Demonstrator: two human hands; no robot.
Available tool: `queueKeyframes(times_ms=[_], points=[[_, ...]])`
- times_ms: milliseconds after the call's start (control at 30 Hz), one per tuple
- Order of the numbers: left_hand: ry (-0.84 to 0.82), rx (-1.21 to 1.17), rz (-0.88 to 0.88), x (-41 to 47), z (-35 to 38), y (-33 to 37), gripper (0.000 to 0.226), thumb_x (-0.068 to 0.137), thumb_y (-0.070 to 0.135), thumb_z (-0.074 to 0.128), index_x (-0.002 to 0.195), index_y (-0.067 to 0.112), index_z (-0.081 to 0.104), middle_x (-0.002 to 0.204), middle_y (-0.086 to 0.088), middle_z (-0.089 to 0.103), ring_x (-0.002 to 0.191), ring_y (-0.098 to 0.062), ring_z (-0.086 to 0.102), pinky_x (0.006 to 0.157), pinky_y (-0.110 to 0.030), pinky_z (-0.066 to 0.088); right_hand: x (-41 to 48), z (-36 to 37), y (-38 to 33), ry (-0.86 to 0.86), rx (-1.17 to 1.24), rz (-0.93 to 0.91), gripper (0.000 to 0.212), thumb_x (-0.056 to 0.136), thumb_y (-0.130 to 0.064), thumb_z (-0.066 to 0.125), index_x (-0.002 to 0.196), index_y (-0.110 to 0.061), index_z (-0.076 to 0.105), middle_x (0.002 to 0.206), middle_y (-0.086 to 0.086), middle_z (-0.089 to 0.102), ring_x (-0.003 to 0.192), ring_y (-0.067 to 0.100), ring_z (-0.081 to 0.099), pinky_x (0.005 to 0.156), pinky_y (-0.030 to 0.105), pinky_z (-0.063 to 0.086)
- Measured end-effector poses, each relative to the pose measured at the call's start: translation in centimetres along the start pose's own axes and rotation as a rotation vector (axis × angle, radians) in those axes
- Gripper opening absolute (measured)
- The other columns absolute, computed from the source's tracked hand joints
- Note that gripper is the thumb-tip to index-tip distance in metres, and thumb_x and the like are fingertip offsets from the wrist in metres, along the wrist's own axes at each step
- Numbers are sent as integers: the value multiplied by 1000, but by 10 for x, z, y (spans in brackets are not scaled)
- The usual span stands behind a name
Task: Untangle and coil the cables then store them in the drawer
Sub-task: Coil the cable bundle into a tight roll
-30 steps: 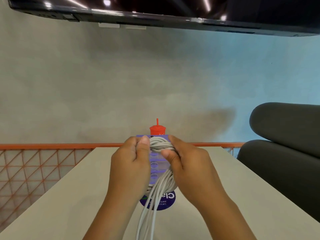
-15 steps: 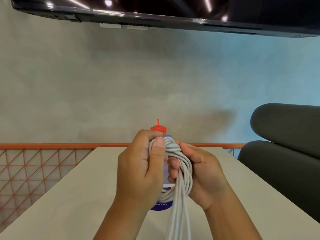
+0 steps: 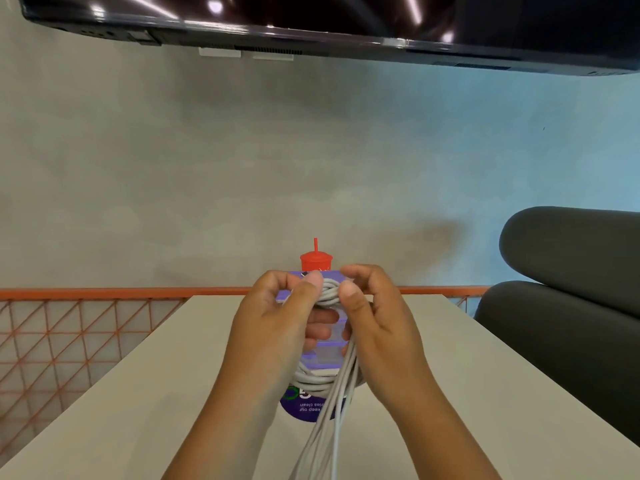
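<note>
We hold the grey cable (image 3: pixel 327 296) bundle up over the middle of the worktop (image 3: pixel 121 403), both hands raised in front of us. Our left hand (image 3: pixel 277 327) is closed around the bundle at its 9 o'clock side, thumb pressed on the top wraps; our right hand (image 3: pixel 377 323) pinches the same knot of wraps from 3 o'clock. Loose strands trail down toward 6 o'clock and out of view.

We judge the step to be the coiling — binding the loops at the top. To do it well we keep the left grip firm on the gathered loops while the right feeds one strand at a time, snug but not kinked, so the tail does not slip out.

Behind the cable stands a purple container (image 3: pixel 325 355) with a red cap (image 3: pixel 316 261). Its label, seen upside down, reads partly "keep our" and "clean" — the rest is hidden. No drawer is in view.
</note>
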State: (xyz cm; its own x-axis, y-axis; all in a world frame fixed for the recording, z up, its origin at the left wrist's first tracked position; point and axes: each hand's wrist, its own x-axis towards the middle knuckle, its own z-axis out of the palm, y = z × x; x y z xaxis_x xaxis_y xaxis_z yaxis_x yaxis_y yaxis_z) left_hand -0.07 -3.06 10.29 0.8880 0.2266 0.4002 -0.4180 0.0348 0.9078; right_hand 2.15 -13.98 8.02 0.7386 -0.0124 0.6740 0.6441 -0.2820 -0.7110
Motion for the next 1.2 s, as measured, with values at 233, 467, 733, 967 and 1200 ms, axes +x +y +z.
queueKeyframes(times_ms=[233, 467, 733, 967, 1200], points=[[151, 40, 10, 5, -3, -4, 25, 88, 30, 58, 72, 12, 51, 57, -6, 62, 31, -4, 39, 40, -20, 35, -5, 9, -8, -97, -312, -66, 24, 88, -33, 57, 105, -41, 42, 96, -15, 57, 88, 3, 54, 70, 14, 42], [35, 227, 281, -11, 12, -6, 19, 86, 27, 60, 69, 21, 57, 61, 0, 62, 55, 1, 54, 51, -8, 39, 0, -9, -19, -29, -511, 140, 15, 84, -31, 56, 79, -17, 53, 69, -2, 58, 64, 19, 52, 52, 28, 35], [-63, 164, 330, -19, 20, -9, 13, 79, 37, 59, 71, 27, 58, 67, 9, 66, 56, -4, 61, 52, -12, 46, 4, -36, -15, -429, 455, 525, 14, 66, 3, 61, 80, 1, 63, 43, -1, 44, 39, 9, 37, 50, 25, 42], [-70, 106, 51, -12, 18, -7, 17, 93, 36, 46, 84, 27, 57, 56, 5, 55, 49, -2, 50, 50, -14, 39, 6, -32, -7, -350, 206, 337, 15, 83, 0, 60, 95, -8, 65, 65, -3, 56, 55, 9, 50, 56, 25, 47], [-325, 100, -319, 0, -2, -8, 76, 49, 79, 38, 63, 8, 62, 58, -12, 58, 48, -20, 48, 54, -27, 40, 6, -16, -2, -259, -113, 67, 55, 79, 6, 48, 108, -39, 56, 102, -7, 54, 81, 2, 56, 70, 13, 42]])
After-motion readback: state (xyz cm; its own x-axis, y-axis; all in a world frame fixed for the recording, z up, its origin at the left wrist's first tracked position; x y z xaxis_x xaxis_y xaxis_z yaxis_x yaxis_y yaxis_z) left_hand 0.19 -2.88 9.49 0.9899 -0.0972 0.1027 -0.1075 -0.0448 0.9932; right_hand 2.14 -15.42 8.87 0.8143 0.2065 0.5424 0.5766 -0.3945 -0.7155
